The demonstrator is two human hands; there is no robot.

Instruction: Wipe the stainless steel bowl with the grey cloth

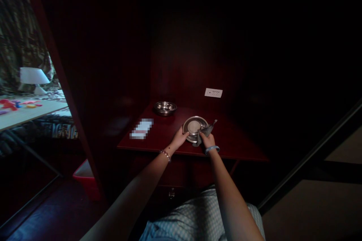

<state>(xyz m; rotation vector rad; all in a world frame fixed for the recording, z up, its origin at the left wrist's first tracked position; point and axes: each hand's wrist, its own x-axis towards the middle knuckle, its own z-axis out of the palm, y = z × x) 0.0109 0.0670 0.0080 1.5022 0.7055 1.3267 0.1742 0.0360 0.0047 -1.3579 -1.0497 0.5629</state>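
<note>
A round metal plate (194, 125) is tilted up off the dark red wooden shelf (240, 143). My left hand (180, 139) grips the plate's left rim, fingers curled round it. My right hand (207, 140) is closed on a grey cloth (207, 131) pressed against the plate's lower right edge. A bead bracelet sits on my left wrist and a pale blue band on my right wrist.
A small steel bowl (165, 107) stands at the back left of the shelf. A blurred white card (141, 128) lies on its left part. A white wall socket (213, 92) is on the back panel. A red bin (85, 175) sits on the floor at left.
</note>
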